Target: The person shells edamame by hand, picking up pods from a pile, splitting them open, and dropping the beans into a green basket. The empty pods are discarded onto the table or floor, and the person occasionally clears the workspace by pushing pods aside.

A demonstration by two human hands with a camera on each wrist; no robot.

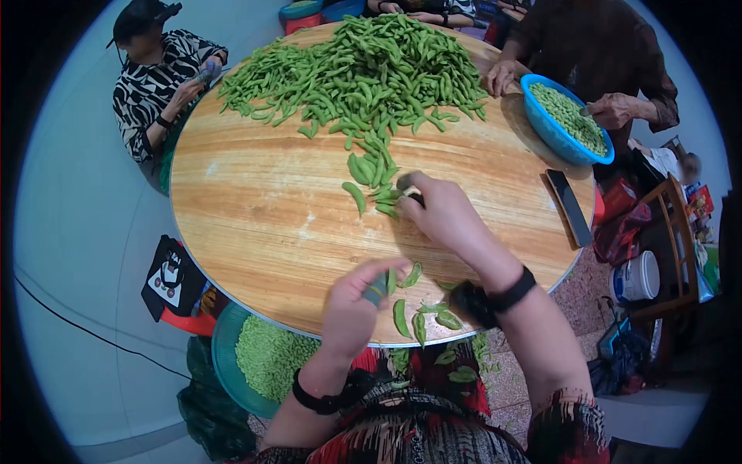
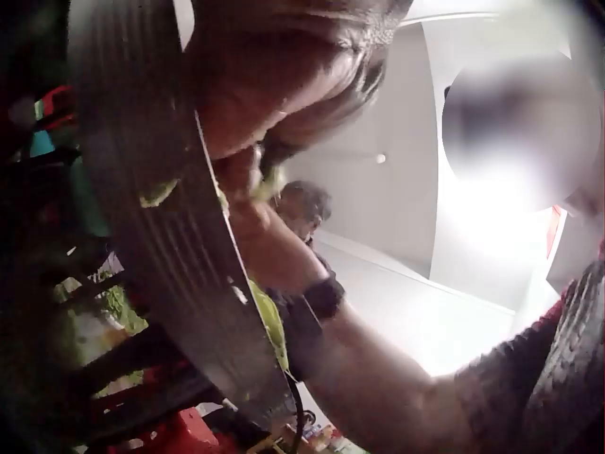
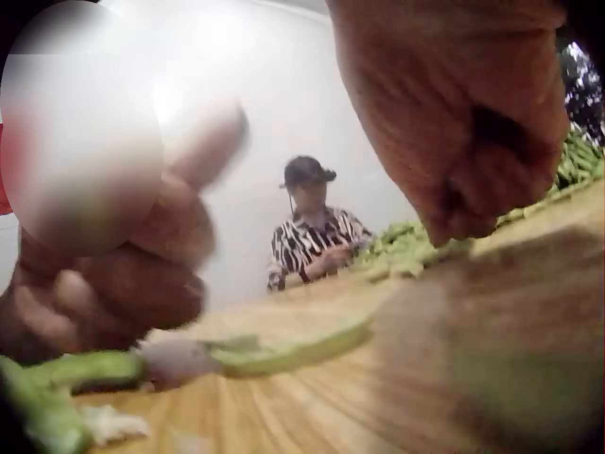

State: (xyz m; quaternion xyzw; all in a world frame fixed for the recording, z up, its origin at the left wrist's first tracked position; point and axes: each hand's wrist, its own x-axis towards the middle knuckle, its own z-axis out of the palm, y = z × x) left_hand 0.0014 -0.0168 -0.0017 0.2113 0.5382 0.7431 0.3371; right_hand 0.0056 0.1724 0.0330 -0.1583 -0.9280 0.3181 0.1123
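My right hand (image 1: 442, 207) bends its fingers down onto green soybean pods (image 1: 384, 203) in mid-table; several pods fan out from its fingertips. Dark coverings show on its thumb and a finger. In the right wrist view the right hand (image 3: 463, 113) is curled, its fingertips low beside the pods. My left hand (image 1: 349, 309) is blurred near the table's front edge, index finger stretched out and thumb apart below it. A grey-green cover (image 1: 376, 292) sits on that thumb, and a pod (image 1: 392, 280) overlaps the gap beside it. Loose pods (image 1: 402, 318) lie just right of it.
A large pod heap (image 1: 371, 69) covers the far side of the round wooden table (image 1: 255, 201). Shelled beans fill a blue basin (image 1: 553, 139) by another person, and a green basin (image 1: 224, 363) below left. A phone (image 1: 568, 207) lies at the right edge. Another person sits far left.
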